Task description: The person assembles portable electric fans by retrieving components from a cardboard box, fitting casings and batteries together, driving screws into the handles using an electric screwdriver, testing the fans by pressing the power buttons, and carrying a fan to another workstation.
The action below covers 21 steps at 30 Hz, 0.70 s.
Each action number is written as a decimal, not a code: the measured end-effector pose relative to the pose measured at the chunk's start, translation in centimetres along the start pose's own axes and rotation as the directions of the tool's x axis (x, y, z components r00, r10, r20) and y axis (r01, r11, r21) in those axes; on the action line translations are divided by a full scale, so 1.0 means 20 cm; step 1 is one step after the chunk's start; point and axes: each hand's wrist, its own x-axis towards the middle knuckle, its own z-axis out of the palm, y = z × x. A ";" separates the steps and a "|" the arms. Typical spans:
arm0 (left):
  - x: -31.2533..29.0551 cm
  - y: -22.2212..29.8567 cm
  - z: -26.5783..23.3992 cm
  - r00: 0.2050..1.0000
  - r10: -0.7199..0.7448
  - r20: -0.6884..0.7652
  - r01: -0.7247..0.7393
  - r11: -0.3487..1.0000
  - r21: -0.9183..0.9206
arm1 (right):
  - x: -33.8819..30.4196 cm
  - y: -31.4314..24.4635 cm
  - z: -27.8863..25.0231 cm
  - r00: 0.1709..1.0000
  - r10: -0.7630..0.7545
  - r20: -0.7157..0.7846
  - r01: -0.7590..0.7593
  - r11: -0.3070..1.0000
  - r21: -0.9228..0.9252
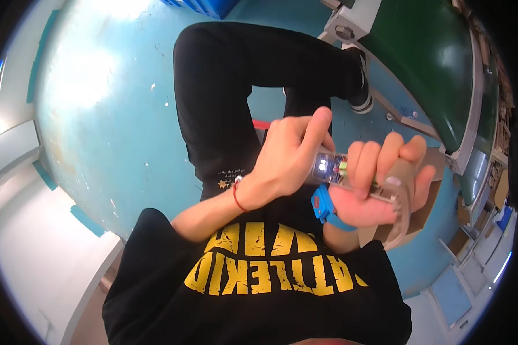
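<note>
Both my hands are raised over my lap around a slim device with an exposed circuit board (335,167) and a small lit display. My left hand (285,155), with a red cord bracelet at its wrist, closes on the device's left end, thumb pointing up. The fingers of my right hand (368,210) wrap round the other end. A blue wrist strap (323,206) sits on my right wrist. A curved, translucent beige strip (404,215) hangs at the right hand's outer side; whether it joins the device is hidden.
Behind my right hand stands an open cardboard box (430,210). A green conveyor belt (423,52) on a pale frame runs along the right. At the top is a blue crate (210,7); a white table (52,259) stands on the left. My legs in black trousers (218,103) are crossed.
</note>
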 end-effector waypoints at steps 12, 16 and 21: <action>0.02 -0.03 -0.06 0.999 -0.002 -0.036 0.005 0.995 0.097 | 0.04 0.07 -0.06 0.999 0.002 -0.042 -0.001 0.999 0.033; 0.03 -0.05 -0.15 0.990 0.056 -0.128 -0.027 0.975 0.218 | 0.06 -0.02 -0.12 0.956 -0.283 -0.077 0.141 0.674 -0.725; 0.08 -0.05 -0.26 0.988 0.072 -0.135 -0.009 0.907 0.422 | 0.06 -0.17 -0.22 0.932 -0.180 0.314 0.362 0.512 -0.779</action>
